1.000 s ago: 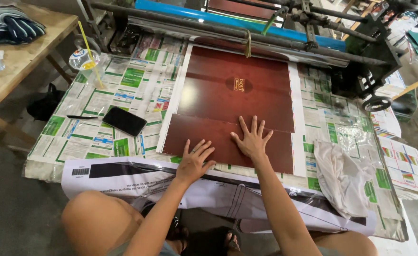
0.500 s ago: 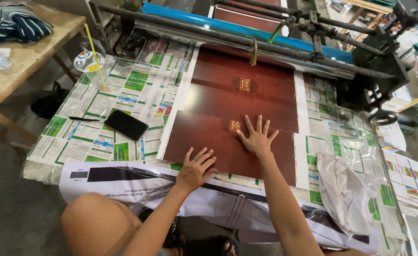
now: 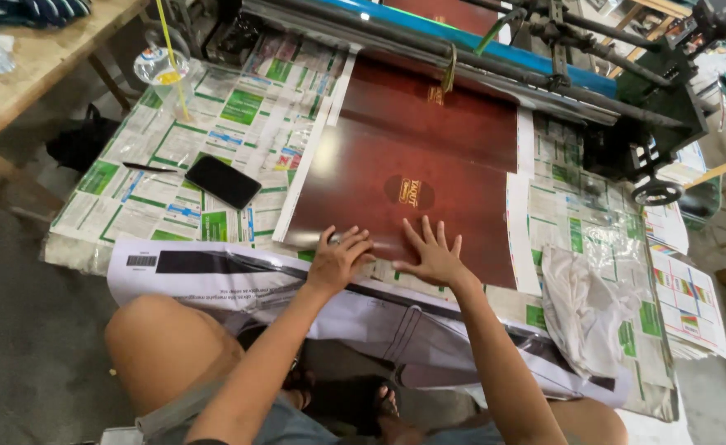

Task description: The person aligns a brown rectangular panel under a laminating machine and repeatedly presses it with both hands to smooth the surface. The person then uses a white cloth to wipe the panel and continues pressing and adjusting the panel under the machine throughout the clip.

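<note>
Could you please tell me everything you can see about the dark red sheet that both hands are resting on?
The dark red sheet is large, rectangular, glossy and flat, with a wood-grain look and a small gold emblem near its middle. It lies on the printed-paper-covered table; its far end runs under the machine's rollers. The left hand and the right hand press on its near edge, fingers spread.

Dark red sheet [image 3: 412, 156], gold emblem [image 3: 411, 192]; black phone [image 3: 223, 181]; green-white printed papers [image 3: 215, 124].

The desk [image 3: 74, 251] is sitting under a layer of newspaper sheets [image 3: 215, 140], with a dark red sheet [image 3: 429, 156], black phone [image 3: 223, 181], pen [image 3: 150, 168] and crumpled white cloth [image 3: 585, 309] lying on top.
</note>
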